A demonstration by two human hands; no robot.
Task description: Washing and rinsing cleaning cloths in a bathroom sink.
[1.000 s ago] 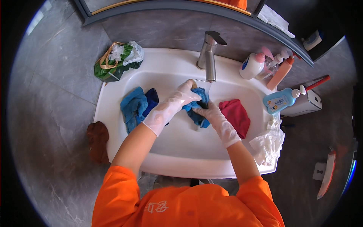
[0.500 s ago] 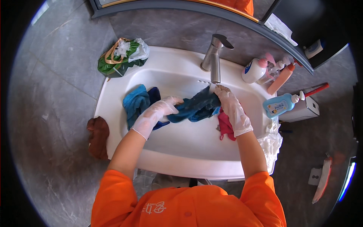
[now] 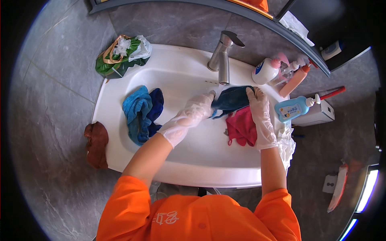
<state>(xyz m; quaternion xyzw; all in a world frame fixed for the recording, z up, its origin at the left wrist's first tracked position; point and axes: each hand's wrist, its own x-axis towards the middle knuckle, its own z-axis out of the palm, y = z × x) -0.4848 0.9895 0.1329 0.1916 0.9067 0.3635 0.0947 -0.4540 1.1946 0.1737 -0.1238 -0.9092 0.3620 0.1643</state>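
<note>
While hands [image 3: 199,107] [image 3: 259,107] hold teal cloth [image 3: 232,99], rim [image 3: 240,71] behind, wide basin floor [image 3: 201,148] nearer.

White lettering [image 3: 165,218]: on the orange shirt [image 3: 225,219], near side of the faucet [image 3: 220,60]; printed label [image 3: 289,111]: on the light-blue pump bottle [image 3: 303,105], right of the faucet; blue emblem [image 3: 258,67]: on the white pump bottle [image 3: 267,74], likewise right.

Soft, even light fills the middle, brightest on the white washbasin [image 3: 209,175], with faint gray shading inside its bowl. The teal cloth [image 3: 233,99] reads dark, its folds poorly defined. Light strips [image 3: 367,191] glare at lower right; the cabinet recess [image 3: 325,22] stays dim. Fisheye distortion bows the mirror frame [image 3: 296,41]; black vignetting swallows the corners.
</note>
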